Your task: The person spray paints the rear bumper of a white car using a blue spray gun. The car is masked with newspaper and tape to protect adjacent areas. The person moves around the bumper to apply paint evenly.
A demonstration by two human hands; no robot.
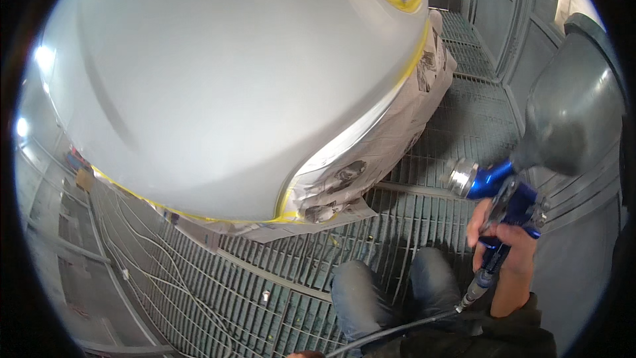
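My right hand (517,255) grips a blue spray gun (507,202) with a silver front cap and a large grey translucent cup (573,106) on top. A grey air hose (404,328) runs from the gun's handle down to the lower edge. There, a small part of my left hand (306,354) shows beside the hose; whether it grips it is hidden. Ahead is a large pale grey car panel (199,79), edged with yellow masking tape (412,66) and printed paper sheeting (351,172).
Below me are a metal grate floor (265,272) and my legs (361,292). Thin hoses or cables (159,278) lie along the left. Grey booth walls with window panels (536,46) stand at the right, and another wall with lights (46,238) is at the left.
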